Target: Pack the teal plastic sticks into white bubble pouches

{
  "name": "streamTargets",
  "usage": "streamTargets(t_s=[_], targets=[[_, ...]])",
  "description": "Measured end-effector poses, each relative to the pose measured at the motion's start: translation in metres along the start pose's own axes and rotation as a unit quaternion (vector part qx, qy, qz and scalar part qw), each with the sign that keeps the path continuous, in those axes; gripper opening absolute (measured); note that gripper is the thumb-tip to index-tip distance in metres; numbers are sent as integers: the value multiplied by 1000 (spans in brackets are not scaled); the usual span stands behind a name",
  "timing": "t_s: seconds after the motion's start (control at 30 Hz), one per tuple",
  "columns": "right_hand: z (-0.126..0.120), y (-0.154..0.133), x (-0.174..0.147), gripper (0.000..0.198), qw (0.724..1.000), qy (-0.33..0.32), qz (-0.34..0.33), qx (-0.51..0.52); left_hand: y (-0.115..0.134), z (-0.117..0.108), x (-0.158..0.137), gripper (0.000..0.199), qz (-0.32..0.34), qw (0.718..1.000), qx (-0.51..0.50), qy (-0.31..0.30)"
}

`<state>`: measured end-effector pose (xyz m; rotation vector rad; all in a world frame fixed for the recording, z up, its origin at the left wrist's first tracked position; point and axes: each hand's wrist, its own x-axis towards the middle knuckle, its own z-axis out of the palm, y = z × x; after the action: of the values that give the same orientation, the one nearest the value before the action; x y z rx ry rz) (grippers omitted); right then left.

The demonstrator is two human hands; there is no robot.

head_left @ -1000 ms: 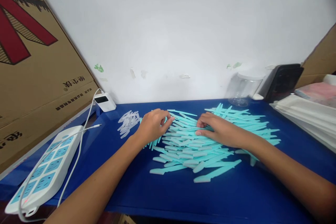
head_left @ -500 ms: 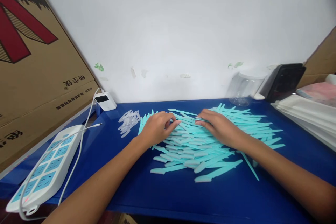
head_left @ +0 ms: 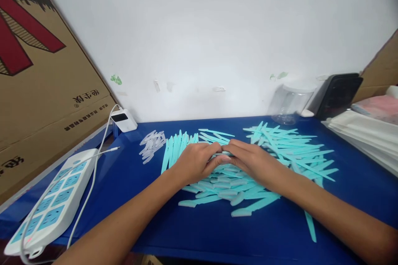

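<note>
Many teal eyebrow razors (head_left: 245,194) with pale blade ends lie in a loose heap under my hands. Over its middle, my left hand (head_left: 199,159) and my right hand (head_left: 253,159) meet at the fingertips, both closed in a pinch. Between them a thin razor (head_left: 224,154) shows only in part; the fingers cover most of it. Left of my left hand is a neater row of teal razors (head_left: 174,149). Beyond it sits a small pile of clear plastic blade caps (head_left: 152,145). More razors (head_left: 298,145) spread out to the right, partly behind my right forearm.
A white power strip (head_left: 52,203) with a cable and a small white device (head_left: 124,121) are on the left, beside a large cardboard box (head_left: 56,70). At the back right stand a clear jar (head_left: 290,103) and a dark panel (head_left: 338,95), near stacked white sheets (head_left: 360,132).
My hands have come together at the fingertips; the left moved right and the right came slightly nearer. A razor by my right forearm now lies closer to the front edge.
</note>
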<state>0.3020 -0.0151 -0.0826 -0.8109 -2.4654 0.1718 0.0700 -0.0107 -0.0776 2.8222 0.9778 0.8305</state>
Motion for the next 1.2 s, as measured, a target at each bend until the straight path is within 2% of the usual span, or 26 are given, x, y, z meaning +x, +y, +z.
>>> streamTargets(t_s=[0.1, 0.23, 0.3, 0.37, 0.43, 0.57, 0.67, 0.8, 1.0, 1.2], targets=[[0, -4, 0, 24, 999, -37, 11, -1, 3, 0, 0, 40, 5, 1000, -10, -15], [7, -6, -2, 72, 997, -64, 30, 6, 9, 0, 1, 43, 20, 1000, -5, -12], [9, -8, -3, 83, 996, -69, 46, 17, 11, 0, 1, 45, 29, 1000, 10, -5], [8, -8, -3, 74, 996, -68, 54, 34, 10, 1, 2, 46, 30, 999, 21, 8], [4, -5, -2, 56, 997, -54, 50, 35, 5, 0, 2, 45, 11, 999, 13, 28], [-10, 10, 1, 35, 995, -4, 93, 22, -14, -6, 2, 47, -97, 991, -39, 77], [-18, 18, 3, 37, 988, 0, 140, 67, -23, -9, 2, 51, -149, 982, -79, 88], [-21, 16, 4, 43, 977, -15, 169, 125, -21, -9, 4, 56, -188, 965, -155, 93], [-22, 14, 3, 40, 979, -18, 160, 129, -16, -11, 5, 56, -220, 940, -236, 107], [-22, 18, 3, 41, 981, -16, 151, 119, -17, -10, 6, 49, -217, 928, -296, 71]])
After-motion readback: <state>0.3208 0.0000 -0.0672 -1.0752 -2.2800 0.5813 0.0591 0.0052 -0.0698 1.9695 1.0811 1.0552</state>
